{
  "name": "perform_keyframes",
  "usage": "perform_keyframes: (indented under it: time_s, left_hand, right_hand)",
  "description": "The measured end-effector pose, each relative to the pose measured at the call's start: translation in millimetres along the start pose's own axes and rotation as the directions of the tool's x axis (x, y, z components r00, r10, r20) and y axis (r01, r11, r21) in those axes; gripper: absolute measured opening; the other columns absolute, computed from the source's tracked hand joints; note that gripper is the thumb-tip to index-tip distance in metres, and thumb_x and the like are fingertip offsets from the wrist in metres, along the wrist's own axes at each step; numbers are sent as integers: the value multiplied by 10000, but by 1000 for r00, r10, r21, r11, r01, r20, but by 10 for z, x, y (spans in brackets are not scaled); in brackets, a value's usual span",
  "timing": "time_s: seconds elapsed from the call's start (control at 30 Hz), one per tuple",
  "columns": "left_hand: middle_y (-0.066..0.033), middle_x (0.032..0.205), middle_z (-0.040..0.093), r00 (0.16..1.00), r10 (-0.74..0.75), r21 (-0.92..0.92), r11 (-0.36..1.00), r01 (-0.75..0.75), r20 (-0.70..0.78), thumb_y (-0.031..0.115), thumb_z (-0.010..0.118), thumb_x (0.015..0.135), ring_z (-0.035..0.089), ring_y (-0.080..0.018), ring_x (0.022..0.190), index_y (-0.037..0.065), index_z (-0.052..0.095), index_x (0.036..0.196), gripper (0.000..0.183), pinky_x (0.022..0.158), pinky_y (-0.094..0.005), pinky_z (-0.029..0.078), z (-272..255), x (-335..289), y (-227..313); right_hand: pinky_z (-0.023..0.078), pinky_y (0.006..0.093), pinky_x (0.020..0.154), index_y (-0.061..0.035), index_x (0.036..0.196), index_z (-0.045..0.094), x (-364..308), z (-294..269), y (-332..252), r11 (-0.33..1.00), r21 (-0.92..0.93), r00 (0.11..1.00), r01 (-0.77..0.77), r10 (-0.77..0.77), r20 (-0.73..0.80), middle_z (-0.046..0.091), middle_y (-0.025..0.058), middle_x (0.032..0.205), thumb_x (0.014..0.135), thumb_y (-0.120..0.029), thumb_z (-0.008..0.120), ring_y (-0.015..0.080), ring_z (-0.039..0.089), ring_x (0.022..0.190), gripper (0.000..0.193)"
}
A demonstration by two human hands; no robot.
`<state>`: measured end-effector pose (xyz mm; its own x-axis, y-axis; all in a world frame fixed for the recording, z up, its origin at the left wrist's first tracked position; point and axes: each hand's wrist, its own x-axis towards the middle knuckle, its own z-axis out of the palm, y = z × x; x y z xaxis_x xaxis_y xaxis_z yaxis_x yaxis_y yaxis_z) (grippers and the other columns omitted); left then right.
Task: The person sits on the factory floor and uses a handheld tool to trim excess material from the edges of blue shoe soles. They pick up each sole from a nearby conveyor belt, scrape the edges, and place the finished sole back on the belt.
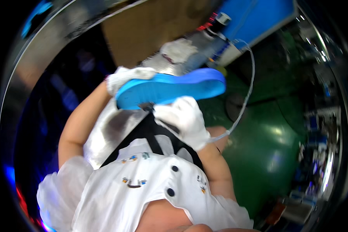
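A bright blue shoe sole (173, 89), its hollow side and raised rim showing, is held up in front of my body. My left hand (129, 78), in a white knitted glove, grips its left end along the upper edge. At the sole's lower edge my right hand (183, 120), also in a white glove, has its fingers curled. A small dark tool tip (146, 106) sticks out from them against the rim; blur hides the tool's kind. From the right wrist a clear tube (241, 112) runs up and away to the right.
Beyond the sole, a crumpled white glove or cloth (179, 50) lies on a metal surface beside a brown board (147, 29). A blue panel (255, 17) and a dark cylindrical device (219, 24) stand farther off. The green floor (266, 150) stretches right toward cluttered shelves (323, 154).
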<state>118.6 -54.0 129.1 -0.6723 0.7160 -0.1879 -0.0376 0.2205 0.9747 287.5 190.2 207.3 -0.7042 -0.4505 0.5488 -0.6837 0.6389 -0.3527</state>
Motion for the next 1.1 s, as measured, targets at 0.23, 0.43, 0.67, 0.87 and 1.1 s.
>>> perform_keyframes:
  time_s: [0.23,0.43,0.67,0.87,1.1]
  left_hand:
    - [-92,1009,692,978,-198,-405,901,156,-64,293,775,815,666,-162,898,35,699,1116,403,818,-292,554,526,-252,1017]
    - [-87,1008,691,987,-115,-312,947,74,-116,304,767,824,664,-163,903,57,710,1093,369,819,-302,553,419,-237,1002]
    - [-97,1101,658,978,-174,-306,943,131,-115,395,745,832,648,-196,968,84,663,1172,469,857,-339,545,316,-239,945]
    - [-125,1088,650,978,-134,-295,952,82,-162,439,710,848,660,-224,892,87,646,1165,478,792,-369,564,247,-257,829]
    - [-162,1226,575,855,447,-347,783,-516,-262,466,561,907,604,-296,1050,60,514,1323,583,1023,-426,435,-11,-761,543]
  right_hand:
    - [387,418,975,-140,963,726,-148,-236,-37,990,-131,995,-53,64,79,727,6,998,675,-124,812,169,599,755,301]
    - [399,399,928,-150,928,728,-42,-415,-88,994,-101,999,36,-39,-36,728,-1,993,648,-174,768,150,582,717,284]
    - [420,357,845,-128,927,718,-240,-412,148,951,-292,995,100,-92,39,729,8,996,648,-145,773,150,575,690,285]
    - [426,355,784,-96,931,724,-73,-504,95,957,-270,994,108,-109,11,718,41,975,663,-106,792,184,576,699,277]
    - [455,415,866,-102,942,693,-227,-457,153,966,152,972,210,-190,-138,729,89,955,604,-91,861,212,608,749,378]
